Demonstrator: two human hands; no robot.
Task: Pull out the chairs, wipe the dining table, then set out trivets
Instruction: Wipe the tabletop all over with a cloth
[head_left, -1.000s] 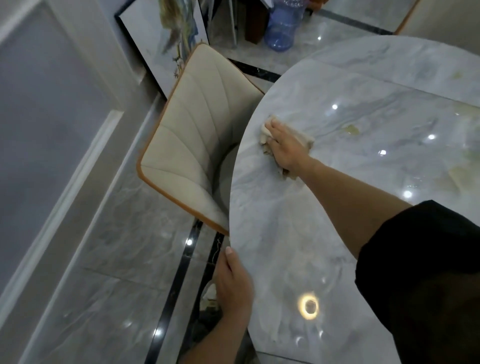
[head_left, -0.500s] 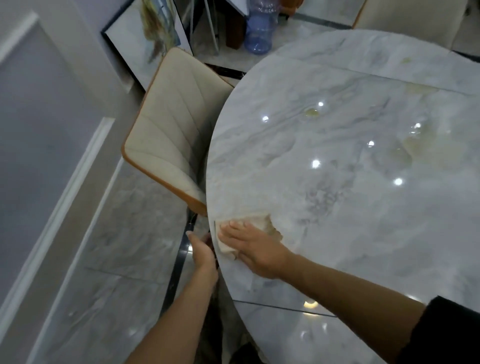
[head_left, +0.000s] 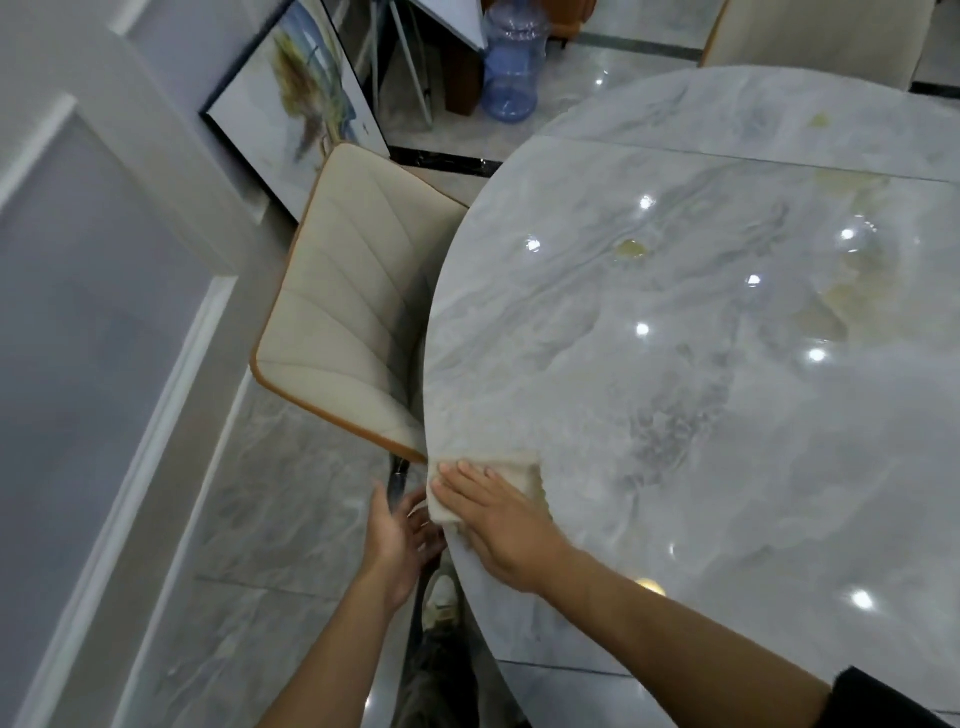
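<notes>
A round grey marble dining table (head_left: 701, 415) fills the right of the view, with yellowish stains (head_left: 631, 250) toward its far right. My right hand (head_left: 498, 525) lies flat with straight fingers on a beige cloth (head_left: 522, 470) at the table's near-left edge; part of the cloth hangs over the rim. My left hand (head_left: 400, 540) is just off the edge, below the rim, palm up with fingers spread and holding nothing. A beige padded chair (head_left: 343, 312) with an orange frame stands at the table's left, its seat partly under the top.
A framed picture (head_left: 296, 109) leans on the wall behind the chair. A blue water jug (head_left: 511, 73) stands on the tiled floor at the back. A second beige chair (head_left: 810, 36) shows at the far side. My shoe (head_left: 441, 597) is beside the table edge.
My right hand slid the cloth from the table's far-left edge back to the near-left rim. My left hand let go of the table edge and now sits cupped below the rim.
</notes>
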